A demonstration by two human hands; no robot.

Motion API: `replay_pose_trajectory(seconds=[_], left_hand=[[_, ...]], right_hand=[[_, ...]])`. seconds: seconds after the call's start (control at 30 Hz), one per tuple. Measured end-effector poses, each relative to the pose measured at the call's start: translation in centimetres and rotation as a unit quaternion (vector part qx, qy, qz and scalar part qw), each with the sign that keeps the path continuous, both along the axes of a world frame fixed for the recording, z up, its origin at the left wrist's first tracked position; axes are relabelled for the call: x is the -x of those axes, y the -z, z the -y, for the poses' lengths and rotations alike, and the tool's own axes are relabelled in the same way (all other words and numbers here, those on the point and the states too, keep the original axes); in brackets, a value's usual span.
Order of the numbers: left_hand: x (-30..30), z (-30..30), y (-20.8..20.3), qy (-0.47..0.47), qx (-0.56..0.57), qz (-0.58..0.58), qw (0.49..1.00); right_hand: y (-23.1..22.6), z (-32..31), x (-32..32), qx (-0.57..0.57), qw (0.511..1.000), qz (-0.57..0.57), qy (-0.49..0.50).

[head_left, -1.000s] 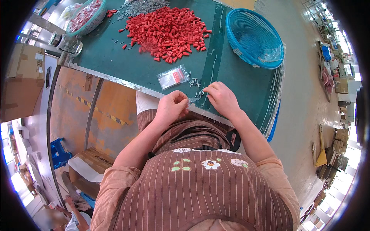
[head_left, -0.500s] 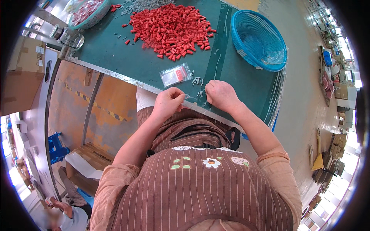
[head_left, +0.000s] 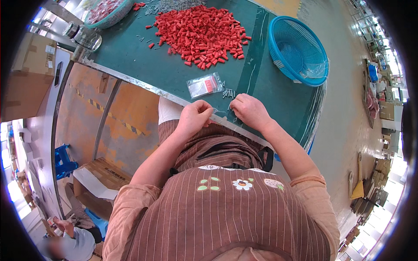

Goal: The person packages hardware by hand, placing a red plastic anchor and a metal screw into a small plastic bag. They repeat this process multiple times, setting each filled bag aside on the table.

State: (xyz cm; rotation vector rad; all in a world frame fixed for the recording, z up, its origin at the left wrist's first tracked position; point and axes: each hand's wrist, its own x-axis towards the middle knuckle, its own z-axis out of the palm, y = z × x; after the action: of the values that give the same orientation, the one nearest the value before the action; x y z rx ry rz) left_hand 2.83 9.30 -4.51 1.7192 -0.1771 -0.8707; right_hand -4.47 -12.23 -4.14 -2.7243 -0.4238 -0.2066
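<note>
My left hand (head_left: 195,117) is closed in a pinch at the table's near edge. A bit of clear plastic, seemingly a small bag (head_left: 214,111), shows at its fingertips. Just to the right, my right hand (head_left: 251,112) is bent down to the table with its fingers together; what they hold, if anything, is hidden. A few small grey screws (head_left: 228,93) lie right beyond these fingers. Left of the screws rests a clear zip bag (head_left: 204,85) with white and red contents. Farther back spreads a big heap of red plastic tapered sleeves (head_left: 200,35).
A blue mesh basket (head_left: 298,51) stands on the green table (head_left: 143,65) at the right. Behind the red heap lies a pile of grey screws (head_left: 176,5). At the far left are a bowl of red pieces (head_left: 109,17) and a glass jar (head_left: 89,38). Another person (head_left: 76,241) sits lower left.
The view has shifted slightly, so the table appears lower and farther right. My right hand has come a little closer to the loose screws; my left keeps its pinch.
</note>
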Motion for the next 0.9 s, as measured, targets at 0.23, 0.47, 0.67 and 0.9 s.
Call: replay_pose_trajectory(seconds=[0.23,0.47,0.67,0.9], left_hand=[[-0.1,0.1,-0.2,-0.018,0.0,-0.021,1.0],[0.1,0.3,0.0,-0.004,-0.003,-0.002,1.0],[0.2,0.0,0.2,-0.007,-0.001,-0.011,1.0],[0.5,0.2,0.4,-0.01,0.007,-0.006,1.0]], right_hand=[[-0.7,0.5,-0.7,0.054,0.996,0.02,-0.065],[-0.4,0.8,-0.8,0.086,0.988,0.063,-0.109],[-0.1,1.4,-0.7,0.084,0.983,0.088,-0.134],[-0.6,1.1,-1.7,0.084,0.978,0.087,-0.172]])
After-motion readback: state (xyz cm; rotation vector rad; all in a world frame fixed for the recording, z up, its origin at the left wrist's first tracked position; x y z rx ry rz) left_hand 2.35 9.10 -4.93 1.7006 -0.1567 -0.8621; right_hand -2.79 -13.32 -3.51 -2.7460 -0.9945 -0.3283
